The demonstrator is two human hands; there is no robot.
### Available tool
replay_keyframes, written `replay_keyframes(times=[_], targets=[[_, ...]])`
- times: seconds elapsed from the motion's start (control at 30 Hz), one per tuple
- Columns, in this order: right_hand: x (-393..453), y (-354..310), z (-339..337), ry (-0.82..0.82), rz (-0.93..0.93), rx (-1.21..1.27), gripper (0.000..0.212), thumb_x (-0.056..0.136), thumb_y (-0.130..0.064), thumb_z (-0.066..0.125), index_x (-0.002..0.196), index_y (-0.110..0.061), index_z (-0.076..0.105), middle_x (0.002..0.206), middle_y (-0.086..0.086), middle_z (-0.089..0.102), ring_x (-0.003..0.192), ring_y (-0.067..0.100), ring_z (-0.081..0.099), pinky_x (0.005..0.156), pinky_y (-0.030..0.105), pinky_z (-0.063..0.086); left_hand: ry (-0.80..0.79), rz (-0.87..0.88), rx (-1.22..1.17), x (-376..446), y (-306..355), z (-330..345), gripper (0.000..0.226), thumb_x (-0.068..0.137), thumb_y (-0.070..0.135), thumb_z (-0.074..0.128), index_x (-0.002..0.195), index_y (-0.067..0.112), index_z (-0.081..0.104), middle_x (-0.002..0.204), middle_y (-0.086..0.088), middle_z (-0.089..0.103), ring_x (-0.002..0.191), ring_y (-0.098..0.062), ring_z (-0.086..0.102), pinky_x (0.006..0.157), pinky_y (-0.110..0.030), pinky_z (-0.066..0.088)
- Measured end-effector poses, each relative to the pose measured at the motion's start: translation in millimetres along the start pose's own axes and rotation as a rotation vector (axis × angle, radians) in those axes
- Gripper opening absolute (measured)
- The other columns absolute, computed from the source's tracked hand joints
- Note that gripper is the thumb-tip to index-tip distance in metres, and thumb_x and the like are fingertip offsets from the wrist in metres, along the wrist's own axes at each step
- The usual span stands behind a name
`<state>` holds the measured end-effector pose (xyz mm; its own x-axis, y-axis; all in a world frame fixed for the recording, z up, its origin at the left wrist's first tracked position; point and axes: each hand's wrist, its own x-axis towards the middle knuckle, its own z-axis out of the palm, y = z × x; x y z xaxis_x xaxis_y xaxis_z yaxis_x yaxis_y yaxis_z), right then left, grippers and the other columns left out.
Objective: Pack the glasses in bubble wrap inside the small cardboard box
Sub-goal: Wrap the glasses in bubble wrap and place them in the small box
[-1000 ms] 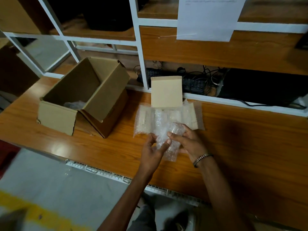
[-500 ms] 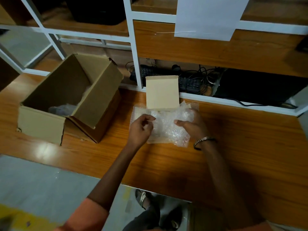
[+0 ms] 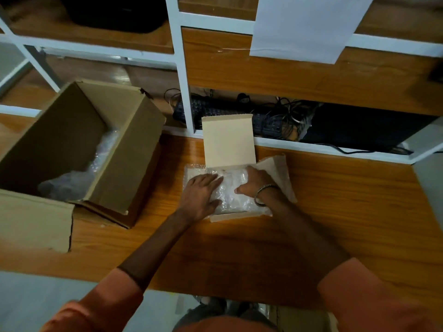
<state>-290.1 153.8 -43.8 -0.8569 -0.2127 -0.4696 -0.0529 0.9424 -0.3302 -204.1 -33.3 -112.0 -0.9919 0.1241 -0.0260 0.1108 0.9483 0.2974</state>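
On the wooden table (image 3: 311,212), near its far edge, lies one small cardboard box (image 3: 236,215) with its lid flap (image 3: 227,140) standing up at the far side and a side flap (image 3: 278,168) splayed to the right. One sheet of bubble wrap (image 3: 232,188) fills it and spills over the left rim. The glasses themselves cannot be made out; whether they lie under the wrap is not visible. Two hands press down on the wrap. The left hand (image 3: 200,196) lies flat, fingers spread and stretched toward the far side, gripping nothing. The right hand (image 3: 255,182) rests on the right part of the wrap with its fingers curled downward; what they have hold of, if anything, cannot be told. One metal bracelet (image 3: 262,195) circles the right wrist. Two orange sleeves show at the near edge.

To the left stands one larger cardboard box (image 3: 124,149), open, with more crumpled bubble wrap (image 3: 79,178) at its bottom; its near flap is cut off by the frame's left side. Beyond the table, a white-framed shelf (image 3: 182,68) holds one dark keyboard (image 3: 211,109) amid tangled cables, partly hidden behind the lid flap. One white paper sheet (image 3: 302,27) hangs above, its text unreadable.
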Motion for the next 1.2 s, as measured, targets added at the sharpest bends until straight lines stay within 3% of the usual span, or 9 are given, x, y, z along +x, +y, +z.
replay_keyframes(times=[0.13,0.23,0.37,0.57,0.7,0.8,1.03,1.1,1.2], targets=[[-2.0,-11.5,19.0,0.055,0.0,-0.087,0.09,0.092,-0.026,0.075,0.161,-0.008,0.02,0.139,0.025,0.059,0.121,0.042,0.062,0.09,0.041,0.054,0.013,0.022,-0.013,-2.3,-1.9,-0.3,0.078,0.095,0.048,0.073,0.163,0.024,0.042,0.167,-0.004,0.045,0.155,-0.029,0.04,0.124,-0.048,0.031],[-7.6,-13.1,20.5,0.047,0.018,-0.066,0.094,0.093,-0.027,0.075,0.163,-0.01,0.014,0.142,0.026,0.056,0.124,0.042,0.061,0.092,0.043,0.054,0.008,0.008,-0.031,-1.2,-1.5,-0.9,0.079,0.097,0.048,0.07,0.165,0.025,0.038,0.17,-0.003,0.041,0.157,-0.027,0.035,0.126,-0.046,0.026],[-32.7,-13.4,9.8,0.057,-0.011,-0.131,0.095,0.099,-0.029,0.069,0.168,-0.018,0.004,0.17,0.022,0.02,0.144,0.042,0.044,0.108,0.047,0.047,0.028,0.004,-0.071,-1.7,-0.2,1.6,0.078,0.097,0.046,0.072,0.164,0.022,0.04,0.169,-0.006,0.041,0.158,-0.029,0.035,0.126,-0.048,0.025],[-41.7,-12.1,21.3,-0.019,-0.187,-0.272,0.082,0.097,-0.002,0.065,0.165,-0.024,0.025,0.177,0.005,-0.001,0.163,0.03,0.007,0.119,0.049,0.041,0.072,0.017,-0.092,-5.4,-0.8,10.1,0.076,0.095,0.044,0.071,0.162,0.018,0.045,0.165,-0.012,0.047,0.156,-0.032,0.04,0.126,-0.051,0.027],[-25.0,-1.4,29.3,-0.027,-0.218,-0.312,0.071,0.097,0.007,0.058,0.158,-0.026,0.043,0.177,0.006,-0.001,0.158,0.036,0.024,0.112,0.048,0.049,0.083,-0.002,-0.097,-5.9,-1.5,12.2,0.076,0.095,0.051,0.062,0.162,0.019,0.046,0.165,-0.011,0.048,0.155,-0.031,0.04,0.125,-0.052,0.028],[-19.8,9.1,30.8,-0.009,-0.251,-0.293,0.071,0.091,0.01,0.064,0.151,-0.025,0.054,0.177,0.006,0.004,0.149,0.036,0.04,0.107,0.048,0.053,0.084,-0.032,-0.068,-4.7,3.3,13.0,0.076,0.094,0.046,0.073,0.161,0.02,0.047,0.164,-0.01,0.049,0.154,-0.032,0.042,0.123,-0.052,0.03],[-19.8,17.4,25.2,-0.044,-0.34,-0.338,0.068,0.095,0.006,0.059,0.154,-0.025,0.047,0.177,0.011,0.0,0.151,0.04,0.036,0.108,0.048,0.052,0.195,-0.144,-0.051,-13.5,25.4,12.2,0.085,0.097,0.046,0.075,0.167,0.023,0.034,0.175,-0.012,0.029,0.161,-0.032,0.028,0.127,-0.052,0.022],[-30.7,28.1,25.4,0.041,-0.411,-0.206,0.069,0.097,-0.001,0.063,0.157,-0.028,0.045,0.176,0.007,0.014,0.157,0.032,0.03,0.115,0.048,0.047,0.371,-0.319,-0.146,-27.7,32.8,8.0,0.081,0.101,0.061,0.059,0.168,0.025,0.03,0.176,-0.012,0.025,0.163,-0.033,0.022,0.127,-0.051,0.022],[-51.2,53.3,21.9,0.493,-0.393,-0.004,0.05,0.1,-0.036,0.065,0.149,-0.029,0.056,0.166,0.002,0.041,0.158,0.025,0.029,0.123,0.054,0.035,0.455,-0.706,-0.481,-44.7,32.8,-6.6,0.098,0.093,0.08,0.049,0.171,0.033,0.014,0.179,-0.013,0.01,0.164,-0.036,0.013,0.127,-0.061,0.021]])
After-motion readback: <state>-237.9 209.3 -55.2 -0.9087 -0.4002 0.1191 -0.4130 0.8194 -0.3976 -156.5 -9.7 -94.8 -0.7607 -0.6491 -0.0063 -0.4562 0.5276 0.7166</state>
